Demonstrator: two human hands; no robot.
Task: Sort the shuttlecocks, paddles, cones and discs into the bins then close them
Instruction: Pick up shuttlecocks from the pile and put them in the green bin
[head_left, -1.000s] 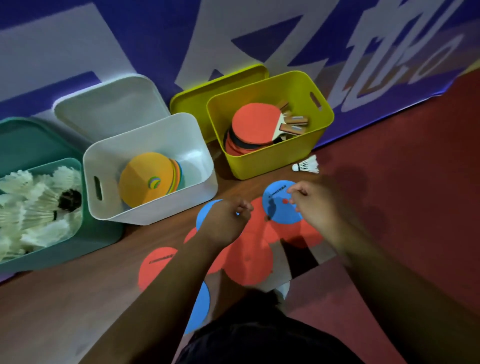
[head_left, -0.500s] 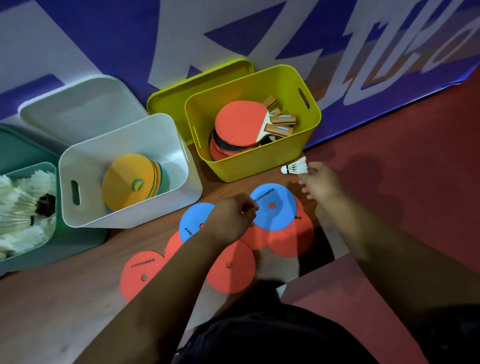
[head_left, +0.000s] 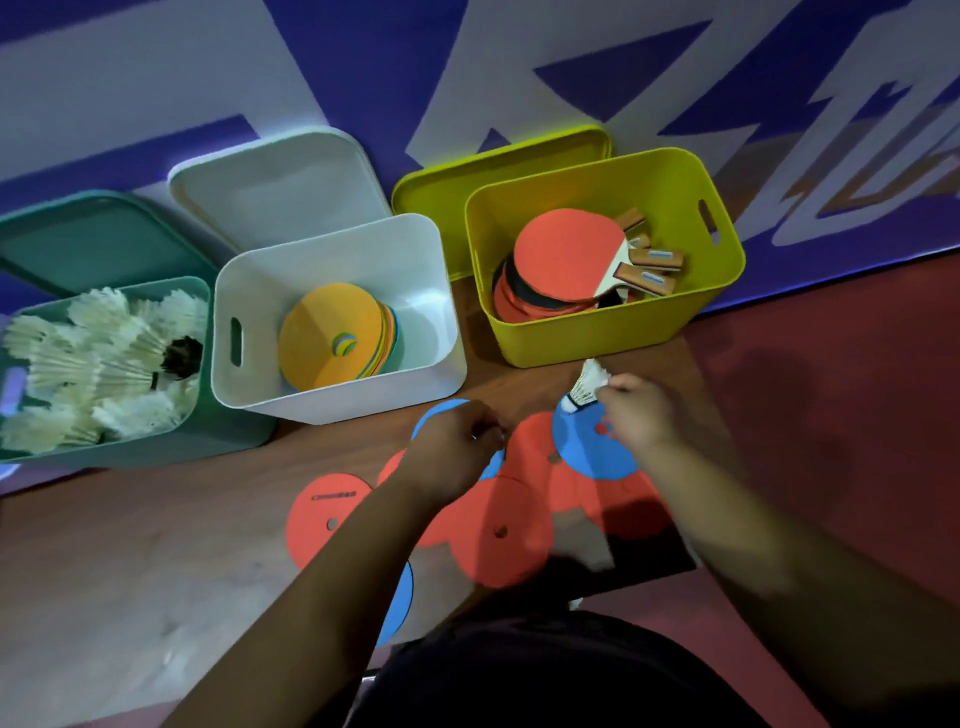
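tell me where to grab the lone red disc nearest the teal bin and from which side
Take the red disc by its outer left rim, coming in from the left over the bare wooden floor. It lies flat, so the fingers probably need to slide under or pinch the thin edge. Its right side is crossed by the left hand's forearm, and the small centre hole offers little purchase.

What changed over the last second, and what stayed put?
The right hand left the blue disc, reached toward the yellow bin and picked up the loose shuttlecock, now lifted over that disc. The left hand stays closed over the floor discs. All three bins remain open, contents unchanged.
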